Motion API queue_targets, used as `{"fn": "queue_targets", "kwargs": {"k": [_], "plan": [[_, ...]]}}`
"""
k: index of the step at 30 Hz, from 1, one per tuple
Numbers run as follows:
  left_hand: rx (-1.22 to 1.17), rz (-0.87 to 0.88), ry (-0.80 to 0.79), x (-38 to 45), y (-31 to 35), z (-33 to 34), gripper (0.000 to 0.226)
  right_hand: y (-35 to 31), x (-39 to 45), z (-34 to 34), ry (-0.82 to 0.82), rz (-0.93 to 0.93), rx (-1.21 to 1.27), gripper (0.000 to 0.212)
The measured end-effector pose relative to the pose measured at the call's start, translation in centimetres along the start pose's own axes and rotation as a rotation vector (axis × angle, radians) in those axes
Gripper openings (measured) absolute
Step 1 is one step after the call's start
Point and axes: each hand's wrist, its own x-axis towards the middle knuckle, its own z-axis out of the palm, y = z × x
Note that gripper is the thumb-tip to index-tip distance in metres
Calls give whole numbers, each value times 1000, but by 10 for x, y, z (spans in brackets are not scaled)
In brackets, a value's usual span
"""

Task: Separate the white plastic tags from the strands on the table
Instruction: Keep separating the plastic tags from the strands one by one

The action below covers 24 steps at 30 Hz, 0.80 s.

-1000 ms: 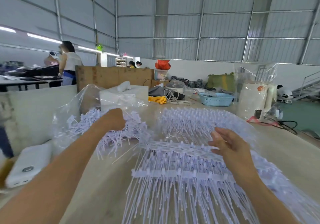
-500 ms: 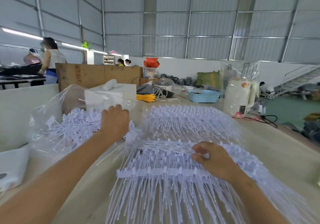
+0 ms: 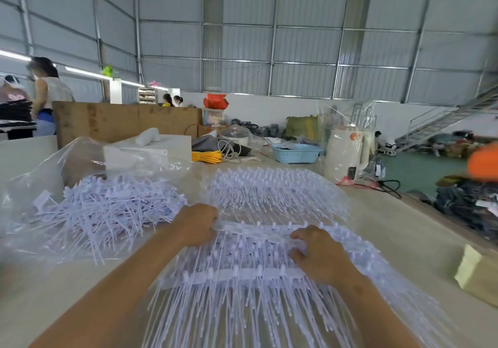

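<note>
Setting: warehouse hall, long pale table (image 3: 377,226).
Tags: joined strip (image 3: 256,230) lies centre, strands trailing toward the viewer.
Left hand (image 3: 198,223): fingers curled, gripping the strip's left end.
Right hand (image 3: 318,250): pinching its right part, likely bracing to snap tags off.
Loose pile (image 3: 107,210): left, on clear plastic, probably finished tags.

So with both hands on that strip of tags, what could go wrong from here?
1. The left hand and right hand grip one strip of white plastic tags lying on other strips; pulling may drag or tangle the strands beneath.
2. The pile of loose tags sits on a clear plastic bag right beside the left hand, so a sweep could scatter it.
</note>
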Motion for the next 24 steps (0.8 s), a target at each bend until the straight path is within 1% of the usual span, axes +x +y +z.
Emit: {"fn": "queue_targets", "kwargs": {"k": [2, 4, 5, 6, 8, 9, 11, 12, 13, 14, 15, 16, 17, 18, 19, 20, 22, 23, 24], "plan": [[-97, 43, 87, 1, -1, -12, 20, 2, -1, 0, 7, 38, 8, 46], [-128, 101, 155, -3, -2, -28, 29, 3, -3, 0, 20, 67, 6, 48], [-126, 136, 215, -5, -1, -36, 33, 2, -3, 0, 50, 69, -6, 47], [-132, 176, 312, -8, -1, -44, 33, 1, -4, -2, 112, 67, -21, 44], [-192, 236, 530, -17, 1, -59, 23, -2, -5, -11, 331, 48, -1, 38], [-203, 237, 614, -21, 2, -66, 24, -4, -7, -19, 469, 29, 55, 35], [-191, 204, 694, -26, 2, -73, 31, -8, -14, -42, 756, -32, 170, 28], [-219, 185, 688, -27, 2, -74, 34, -9, -17, -53, 907, -62, 150, 26], [-291, 177, 639, -28, 4, -74, 34, -8, -21, -64, 1052, -75, 60, 25], [-392, 180, 548, -29, 7, -72, 33, -7, -24, -73, 1162, -70, -61, 24], [-490, 194, 425, -29, 10, -70, 34, -5, -27, -80, 1229, -54, -165, 24], [-572, 210, 285, -29, 13, -68, 38, -2, -30, -85, 1245, -29, -229, 25], [-645, 223, 146, -30, 17, -66, 43, 0, -33, -88, 1216, 12, -248, 27], [-703, 240, 30, -31, 21, -61, 44, 4, -35, -90, 1146, 69, -245, 30], [-744, 257, -43, -30, 25, -56, 41, 7, -36, -92, 1029, 143, -241, 34], [-773, 261, -78, -28, 28, -49, 34, 10, -36, -92, 855, 236, -252, 38], [-817, 225, -96, -22, 31, -33, 23, 19, -33, -85, 416, 396, -272, 46], [-829, 199, -102, -21, 32, -27, 22, 24, -32, -82, 179, 434, -272, 47], [-828, 183, -102, -19, 33, -22, 23, 28, -31, -78, -42, 431, -268, 45]]}}
